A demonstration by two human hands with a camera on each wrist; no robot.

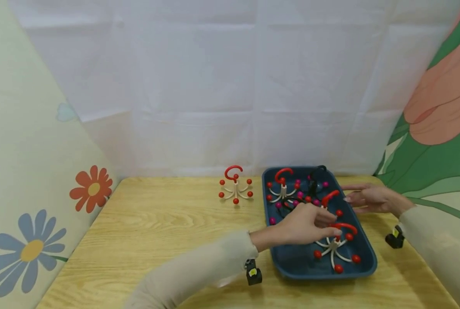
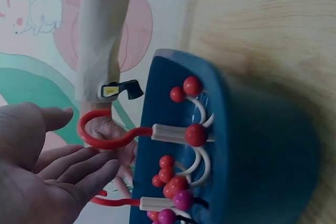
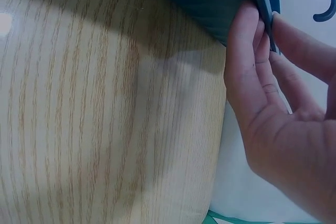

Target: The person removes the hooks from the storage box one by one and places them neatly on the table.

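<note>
A dark blue plastic bin (image 1: 291, 259) holds several small hook racks with curved arms tipped in balls. Over its near half hovers my left hand (image 1: 302, 223), fingers loosely extended, beside a cream rack (image 1: 334, 246) with a red hook and red balls. In the left wrist view that red hook (image 2: 107, 143) is close to the fingertips, with no grip on it visible. My right hand (image 1: 373, 199) pinches the bin's right rim; the right wrist view shows thumb and fingers on either side of the rim (image 3: 261, 1).
Another cream rack with red balls (image 1: 236, 189) stands on the wooden table (image 1: 168, 219), left of the bin. A black hook (image 1: 318, 170) rises at the bin's far end, among magenta-tipped racks. White cloth (image 1: 199, 86) hangs behind; floral panels (image 1: 32, 171) flank the table.
</note>
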